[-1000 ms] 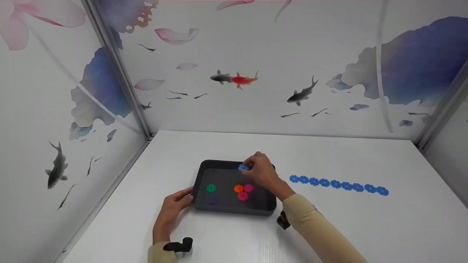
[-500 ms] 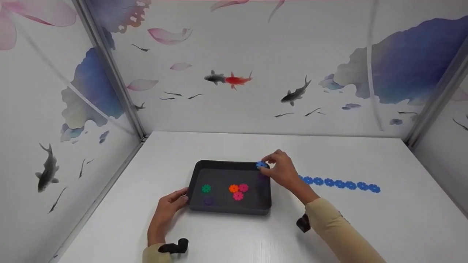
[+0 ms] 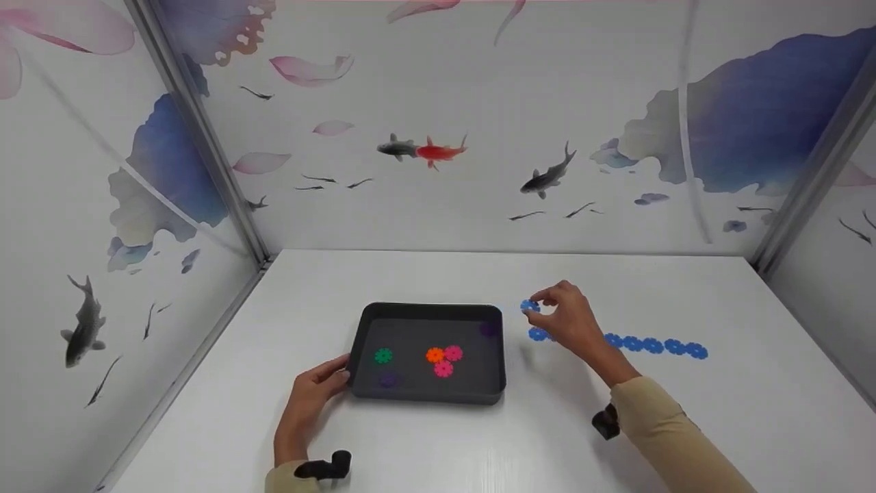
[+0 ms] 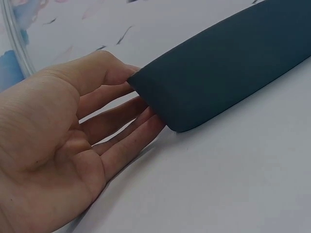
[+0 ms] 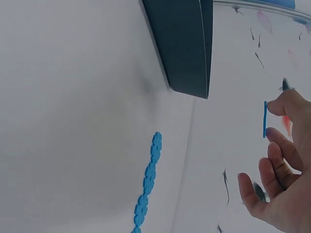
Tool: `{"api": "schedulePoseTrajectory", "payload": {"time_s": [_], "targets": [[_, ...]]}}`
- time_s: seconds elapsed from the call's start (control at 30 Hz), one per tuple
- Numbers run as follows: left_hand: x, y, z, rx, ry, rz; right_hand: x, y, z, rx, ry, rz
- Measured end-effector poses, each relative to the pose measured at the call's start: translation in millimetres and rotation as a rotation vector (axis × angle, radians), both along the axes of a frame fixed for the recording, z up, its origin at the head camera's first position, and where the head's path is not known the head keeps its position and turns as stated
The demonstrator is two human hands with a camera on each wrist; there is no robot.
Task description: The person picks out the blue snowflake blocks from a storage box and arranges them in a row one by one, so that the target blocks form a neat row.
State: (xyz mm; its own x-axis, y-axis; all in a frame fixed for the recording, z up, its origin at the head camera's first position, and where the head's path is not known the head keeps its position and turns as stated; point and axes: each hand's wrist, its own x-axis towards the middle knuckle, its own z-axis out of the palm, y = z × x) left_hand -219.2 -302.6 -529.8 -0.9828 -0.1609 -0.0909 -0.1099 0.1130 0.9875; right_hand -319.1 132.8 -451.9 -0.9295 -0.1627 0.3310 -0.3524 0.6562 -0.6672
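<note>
My right hand (image 3: 575, 322) pinches a blue flower-shaped plastic disc (image 3: 529, 306) between thumb and forefinger. It holds the disc in the air, right of the tray and above a row of like blue discs (image 3: 653, 346) on the table; the hand hides part of the row. In the right wrist view the pinched disc (image 5: 265, 119) shows edge-on, the other fingers loosely bent. A dark grey rectangular tray (image 3: 428, 396) stands left of it. My left hand (image 3: 313, 397) touches the tray's left end, its fingers (image 4: 129, 150) extended against the outer wall and its thumb at the rim.
Inside the tray lie a green disc (image 3: 383, 355), an orange disc (image 3: 434, 355), two pink discs (image 3: 443, 369) and dark purple discs (image 3: 388, 379). The white table (image 3: 424, 445) meets printed wall panels (image 3: 328, 226) at its back and left.
My right hand has carried the blue disc rightward, from over the tray to above the left part of the blue row. My left hand stays at the tray. The head view has shifted slightly.
</note>
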Motion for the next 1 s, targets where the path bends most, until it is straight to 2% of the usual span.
{"api": "schedulePoseTrajectory", "payload": {"time_s": [0.33, 0.5, 0.77, 1.0], "targets": [[0.4, 1.0, 0.0, -0.027, -0.015, -0.008, -6.6, 36, -5.7, 0.022, 0.012, -0.053], [-2.1, -1.3, 2.0, -0.043, -0.031, -0.001, -10.6, 54, -9.3, 0.026, -0.008, -0.076], [-3.0, -0.3, 3.4, -0.024, -0.018, -0.013, -7.5, 92, -12.0, 0.022, -0.044, -0.146], [-0.6, 1.8, 3.3, -0.022, -0.032, 0.006, -1.0, 121, -11.8, 0.044, -0.057, -0.206]]}}
